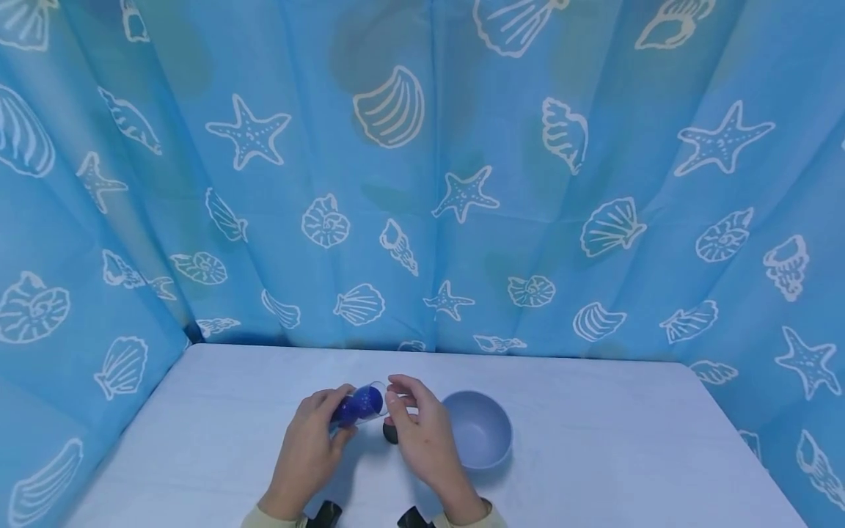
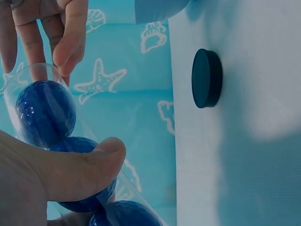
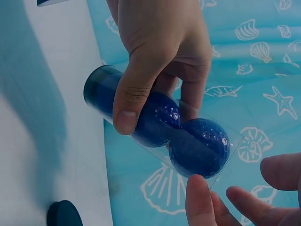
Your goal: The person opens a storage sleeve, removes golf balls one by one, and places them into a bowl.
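Observation:
My left hand (image 1: 306, 446) grips a clear plastic tube (image 2: 55, 73), thumb on one side and fingers round the other. Dimpled blue balls (image 3: 200, 147), like golf balls, sit in a row inside it. The tube is tilted, its uncapped end toward my right hand (image 1: 428, 438). In the right wrist view, the right fingertips (image 3: 198, 188) are at the rim beside the end ball, fingers loosely spread; whether they touch it I cannot tell. A round black lid (image 2: 207, 78) lies on the table below, partly covered by the right hand in the head view.
A blue-grey bowl (image 1: 477, 433) stands on the white table (image 1: 594, 440), just right of my right hand. Blue curtains (image 1: 396, 176) with white shell and starfish prints rise behind the table and at both sides.

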Motion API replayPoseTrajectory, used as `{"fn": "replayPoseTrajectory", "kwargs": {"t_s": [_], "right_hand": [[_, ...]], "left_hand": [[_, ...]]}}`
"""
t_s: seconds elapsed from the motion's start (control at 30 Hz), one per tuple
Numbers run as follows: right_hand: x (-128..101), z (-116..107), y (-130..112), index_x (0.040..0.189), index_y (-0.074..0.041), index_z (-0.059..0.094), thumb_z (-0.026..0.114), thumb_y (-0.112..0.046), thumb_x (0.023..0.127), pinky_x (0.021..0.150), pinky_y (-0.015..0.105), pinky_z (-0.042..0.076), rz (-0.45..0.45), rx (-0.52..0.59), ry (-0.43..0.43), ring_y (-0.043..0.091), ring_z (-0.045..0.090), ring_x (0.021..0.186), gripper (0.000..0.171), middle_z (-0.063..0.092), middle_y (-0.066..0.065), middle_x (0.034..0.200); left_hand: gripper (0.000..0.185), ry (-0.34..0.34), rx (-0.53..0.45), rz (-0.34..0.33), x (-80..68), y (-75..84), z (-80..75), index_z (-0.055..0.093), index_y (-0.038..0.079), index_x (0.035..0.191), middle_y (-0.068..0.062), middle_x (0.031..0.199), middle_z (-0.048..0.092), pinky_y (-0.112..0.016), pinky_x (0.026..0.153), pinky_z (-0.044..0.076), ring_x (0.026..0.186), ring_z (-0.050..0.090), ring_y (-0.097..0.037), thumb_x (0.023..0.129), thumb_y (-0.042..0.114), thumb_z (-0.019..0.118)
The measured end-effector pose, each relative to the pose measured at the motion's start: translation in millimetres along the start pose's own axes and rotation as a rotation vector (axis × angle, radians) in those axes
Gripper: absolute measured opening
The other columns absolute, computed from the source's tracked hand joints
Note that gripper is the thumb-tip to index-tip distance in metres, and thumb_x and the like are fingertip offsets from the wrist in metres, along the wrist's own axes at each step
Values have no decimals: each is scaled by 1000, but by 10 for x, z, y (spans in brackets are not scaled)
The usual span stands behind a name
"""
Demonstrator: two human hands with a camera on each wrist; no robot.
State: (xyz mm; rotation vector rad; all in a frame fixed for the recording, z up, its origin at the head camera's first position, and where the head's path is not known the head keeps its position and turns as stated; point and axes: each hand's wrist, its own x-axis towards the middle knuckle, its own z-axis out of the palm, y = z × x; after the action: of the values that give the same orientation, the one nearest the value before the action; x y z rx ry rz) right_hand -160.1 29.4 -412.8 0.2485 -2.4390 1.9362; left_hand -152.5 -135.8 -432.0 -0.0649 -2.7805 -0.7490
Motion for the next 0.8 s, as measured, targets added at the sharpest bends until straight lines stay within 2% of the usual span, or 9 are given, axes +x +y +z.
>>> {"fn": "replayPoseTrajectory", "kwargs": {"t_s": [0.2, 0.37, 0.57, 0.8], "right_hand": [[10, 6, 13, 135, -9, 60, 56, -33, 105, 82, 29, 60, 32, 9, -18, 20, 68, 98, 39, 63, 12, 129], [25, 20, 28, 132, -6, 62, 61, -35, 101, 77, 27, 59, 18, 3, -26, 20, 67, 96, 42, 65, 14, 125], [47, 26, 37, 130, -6, 63, 64, -41, 98, 84, 33, 58, 19, -13, -26, 18, 65, 100, 48, 66, 13, 123], [53, -6, 68, 126, -6, 65, 70, -37, 95, 86, 38, 58, 68, -1, -14, 21, 65, 103, 44, 68, 9, 118]], "left_hand": [[57, 20, 28, 15, 0, 16, -13, 63, 11, 134, -19, 125, 61, -55, 100, 50, 116, 58, -36, 81, 8, 84], [56, 53, 53, 41, -14, 12, -52, 65, 12, 132, -20, 123, 61, -56, 100, 49, 115, 57, -37, 80, 6, 85], [55, 68, 73, 62, -5, 9, -94, 66, 13, 129, -21, 122, 60, -58, 99, 49, 114, 56, -38, 78, 5, 86], [56, 91, 102, 87, -13, 32, -70, 68, 13, 127, -21, 120, 61, -59, 99, 47, 114, 56, -39, 75, 2, 88]]}}
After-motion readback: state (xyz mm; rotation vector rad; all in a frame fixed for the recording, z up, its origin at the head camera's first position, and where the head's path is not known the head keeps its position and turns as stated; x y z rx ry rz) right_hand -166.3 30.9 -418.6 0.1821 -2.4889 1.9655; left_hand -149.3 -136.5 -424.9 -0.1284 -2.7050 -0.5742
